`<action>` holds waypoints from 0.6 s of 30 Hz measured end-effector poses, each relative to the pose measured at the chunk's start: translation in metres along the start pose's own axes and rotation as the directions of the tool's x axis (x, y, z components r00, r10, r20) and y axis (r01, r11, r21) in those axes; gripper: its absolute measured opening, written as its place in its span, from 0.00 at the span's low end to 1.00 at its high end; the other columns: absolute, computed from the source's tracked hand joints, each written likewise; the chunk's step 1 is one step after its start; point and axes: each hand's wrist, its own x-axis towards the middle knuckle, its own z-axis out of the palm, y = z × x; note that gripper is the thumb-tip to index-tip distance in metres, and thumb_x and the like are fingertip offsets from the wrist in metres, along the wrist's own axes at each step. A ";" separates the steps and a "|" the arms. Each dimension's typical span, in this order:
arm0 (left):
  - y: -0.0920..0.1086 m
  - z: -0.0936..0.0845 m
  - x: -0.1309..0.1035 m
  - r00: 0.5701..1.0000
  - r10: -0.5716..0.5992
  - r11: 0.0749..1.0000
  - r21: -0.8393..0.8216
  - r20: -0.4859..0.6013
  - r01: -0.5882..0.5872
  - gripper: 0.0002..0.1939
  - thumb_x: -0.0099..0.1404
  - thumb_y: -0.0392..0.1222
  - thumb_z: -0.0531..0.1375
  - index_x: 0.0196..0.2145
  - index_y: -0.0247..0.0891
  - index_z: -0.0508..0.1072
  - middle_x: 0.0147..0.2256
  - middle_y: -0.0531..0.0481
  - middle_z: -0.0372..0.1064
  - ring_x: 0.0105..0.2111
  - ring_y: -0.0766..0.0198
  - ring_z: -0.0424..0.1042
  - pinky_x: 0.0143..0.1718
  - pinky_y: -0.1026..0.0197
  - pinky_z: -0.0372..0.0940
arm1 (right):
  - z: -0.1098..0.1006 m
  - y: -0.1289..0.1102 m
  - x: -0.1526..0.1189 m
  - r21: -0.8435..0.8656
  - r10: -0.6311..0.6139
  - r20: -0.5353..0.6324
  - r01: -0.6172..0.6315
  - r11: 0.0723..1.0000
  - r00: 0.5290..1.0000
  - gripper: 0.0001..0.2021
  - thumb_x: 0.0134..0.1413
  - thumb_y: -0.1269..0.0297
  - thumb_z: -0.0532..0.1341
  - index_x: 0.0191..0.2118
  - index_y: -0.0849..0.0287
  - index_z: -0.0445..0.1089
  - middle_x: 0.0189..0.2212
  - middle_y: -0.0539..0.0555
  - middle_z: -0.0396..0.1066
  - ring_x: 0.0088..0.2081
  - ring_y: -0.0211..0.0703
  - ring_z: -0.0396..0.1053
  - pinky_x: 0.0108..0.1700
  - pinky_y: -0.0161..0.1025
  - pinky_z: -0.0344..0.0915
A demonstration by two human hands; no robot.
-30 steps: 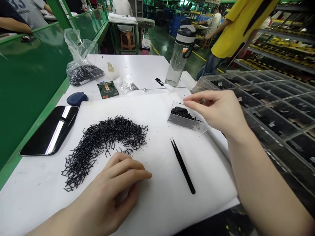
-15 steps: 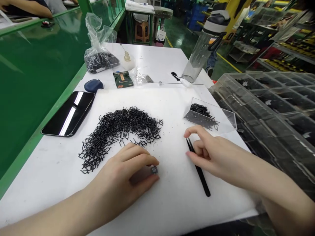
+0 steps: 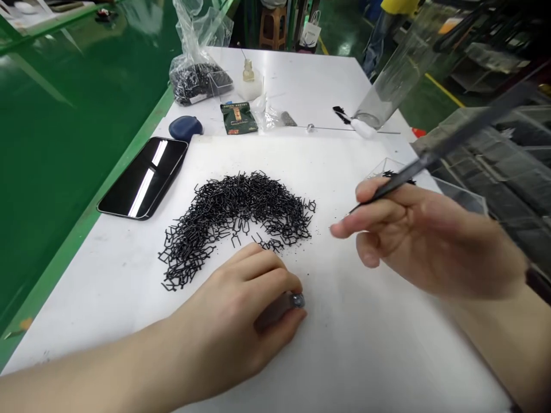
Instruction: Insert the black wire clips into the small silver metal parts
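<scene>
My left hand (image 3: 245,304) rests on the white tabletop, thumb and forefinger closed around a small glassy, bluish-grey piece (image 3: 297,300), mostly hidden by the fingers. Raised over the right side of the table, my right hand (image 3: 422,241) holds black tweezers (image 3: 413,169) between its fingers. Their narrow tip lies by the forefinger, and the blurred back end points up and to the right. Beyond my left hand spreads a curved heap of small black forked pieces (image 3: 241,201). A clear plastic tray (image 3: 462,195) with more black pieces is partly hidden behind my right hand.
At the left lie a phone (image 3: 144,178) and a dark blue case (image 3: 185,127). Farther back are a plastic bag of black pieces (image 3: 200,83), a green packet (image 3: 239,118), a small glass bottle (image 3: 248,71) and a tall clear bottle (image 3: 391,80). Grey compartment trays (image 3: 486,166) stand at right.
My right hand has lifted the tweezers off the table and turned palm upward, the tool now slanting up to the right. My left hand keeps its grip. The view has shifted.
</scene>
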 end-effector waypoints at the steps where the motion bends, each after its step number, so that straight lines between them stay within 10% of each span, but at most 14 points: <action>1: 0.000 0.000 0.000 1.000 -0.002 1.000 -0.007 0.001 0.002 0.05 0.72 0.32 0.62 0.42 0.38 0.79 0.36 0.49 0.75 0.37 0.60 0.70 0.38 0.59 0.68 | 0.005 0.004 -0.004 0.050 0.022 0.034 -0.024 0.998 0.999 0.20 0.68 0.37 0.60 0.42 0.45 0.81 0.31 0.51 0.86 0.31 0.50 0.85 0.20 0.40 0.72; 12: 0.007 -0.006 0.001 0.997 -0.036 0.999 0.002 0.065 0.036 0.06 0.74 0.31 0.62 0.41 0.35 0.79 0.36 0.49 0.74 0.37 0.62 0.70 0.39 0.60 0.70 | 0.001 0.012 -0.018 -0.108 -0.092 0.222 0.119 0.987 0.971 0.09 0.70 0.62 0.67 0.49 0.39 0.83 0.47 0.46 0.84 0.45 0.40 0.83 0.44 0.34 0.81; 18: 0.007 -0.006 0.003 0.997 -0.043 0.999 -0.004 0.068 0.043 0.04 0.73 0.32 0.63 0.41 0.36 0.79 0.35 0.49 0.74 0.37 0.62 0.71 0.38 0.62 0.70 | 0.007 0.016 -0.026 -0.186 -0.008 0.048 0.017 0.982 0.999 0.07 0.63 0.59 0.73 0.44 0.36 0.83 0.40 0.40 0.87 0.35 0.42 0.84 0.43 0.38 0.85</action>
